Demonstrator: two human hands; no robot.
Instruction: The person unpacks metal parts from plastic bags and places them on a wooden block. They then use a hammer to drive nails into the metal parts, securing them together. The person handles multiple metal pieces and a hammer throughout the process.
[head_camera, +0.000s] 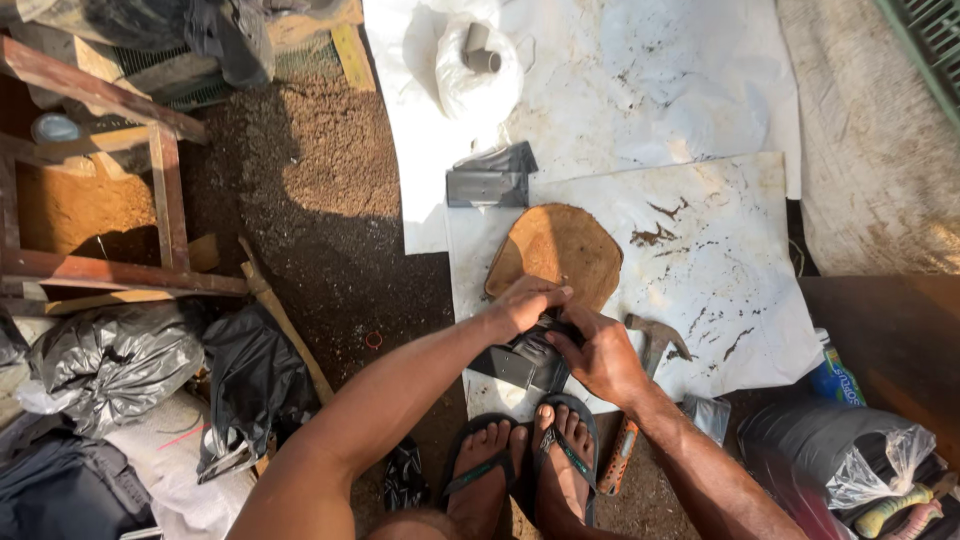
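My left hand (530, 300) and my right hand (600, 355) both grip a dark grey folded piece of sheet material (520, 362), held just above my feet in flip-flops (530, 465). Right behind the hands lies a flat brown wooden slab (560, 250) on a white sheet (700, 250). A hammer (645, 385) with an orange handle lies beside my right hand, its head on the white sheet. Another grey folded piece (490, 180) lies farther back on the white sheet.
A white plastic bag with a grey pipe piece (480, 60) sits at the back. A wooden frame (100, 190) stands at the left over brown soil. Black plastic bags (150, 370) lie at the lower left, more bags (850, 460) at the lower right.
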